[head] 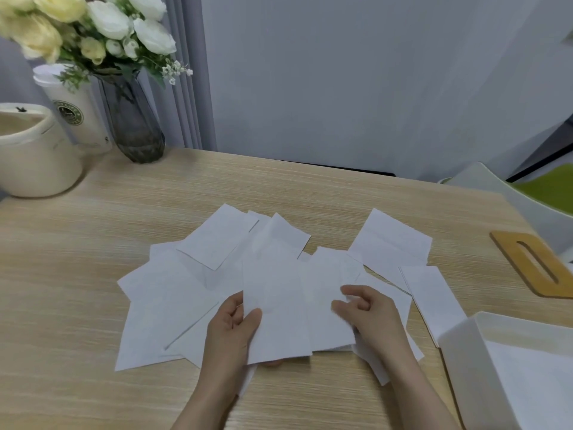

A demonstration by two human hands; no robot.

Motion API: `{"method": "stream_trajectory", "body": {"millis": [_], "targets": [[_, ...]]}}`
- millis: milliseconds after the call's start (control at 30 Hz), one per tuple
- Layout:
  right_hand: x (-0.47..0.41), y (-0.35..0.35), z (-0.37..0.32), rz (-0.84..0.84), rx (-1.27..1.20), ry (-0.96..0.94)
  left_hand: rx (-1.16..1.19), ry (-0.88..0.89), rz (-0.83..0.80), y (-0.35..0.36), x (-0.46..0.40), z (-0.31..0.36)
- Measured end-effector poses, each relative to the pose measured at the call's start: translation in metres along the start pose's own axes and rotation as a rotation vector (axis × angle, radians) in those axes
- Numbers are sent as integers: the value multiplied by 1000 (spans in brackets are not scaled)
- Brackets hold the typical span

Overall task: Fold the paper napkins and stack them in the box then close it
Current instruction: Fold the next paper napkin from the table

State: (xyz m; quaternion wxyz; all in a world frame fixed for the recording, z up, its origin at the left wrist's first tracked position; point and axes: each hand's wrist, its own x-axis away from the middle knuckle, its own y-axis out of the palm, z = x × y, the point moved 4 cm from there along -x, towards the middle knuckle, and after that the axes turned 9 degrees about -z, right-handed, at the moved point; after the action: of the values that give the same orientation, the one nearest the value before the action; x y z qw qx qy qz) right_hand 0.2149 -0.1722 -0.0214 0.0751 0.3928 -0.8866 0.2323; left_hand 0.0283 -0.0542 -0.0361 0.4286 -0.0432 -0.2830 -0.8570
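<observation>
Now L grip (231, 328) pinching napkin (276, 308)

Light wood-grain counter (93, 274). Loose spread of white paper napkins (173, 293) at centre, overlapping, edges at odd angles. Separate folded napkin (392, 240) lying right of the spread, overlapping a narrower folded stack (434, 296) just beside it. White open box (465, 352) at near right corner, touching that stack's near end, white sheet inside. Wooden lid with slot (527, 262) flat at far right edge. Dark glass vase (133, 125) with white and yellow flowers at far left corner. White lidded cup (77, 113) just left of vase. Cream round pot (34, 150) at far left, in front of cup.
</observation>
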Motion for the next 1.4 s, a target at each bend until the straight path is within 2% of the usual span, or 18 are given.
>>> {"method": "stream_trajectory", "body": {"millis": [67,133,267,433,500,567,633,800,933,1033,1400], "targets": [[3,2,3,-32,-90,50,-3,-3,0,0,0,0],[5,0,8,8,-134,60,-3,-3,-2,0,0,0],[9,-15,15,153,16,14,-1,5,-11,-1,0,0],[13,-32,17,154,213,49,-7,4,-20,-3,-2,-3],[15,-38,14,215,247,18,4,2,-15,-5,-3,-4],[16,-44,8,278,124,-35,14,-3,-18,-7,-4,-6],[18,-44,-1,258,-95,-46,20,-9,-27,-8,-6,-7],[27,4,-20,-12,-458,24,-24,-12,-27,-9,-8,-12],[31,44,-27,-99,-339,-31,-137,10,5,-11,-10,-12],[28,57,-28,-108,-219,-43,-120,6,-12,-9,-9,-9],[25,59,-26,26,5,-55,-89,38,-14,-11,-9,-9]]}}
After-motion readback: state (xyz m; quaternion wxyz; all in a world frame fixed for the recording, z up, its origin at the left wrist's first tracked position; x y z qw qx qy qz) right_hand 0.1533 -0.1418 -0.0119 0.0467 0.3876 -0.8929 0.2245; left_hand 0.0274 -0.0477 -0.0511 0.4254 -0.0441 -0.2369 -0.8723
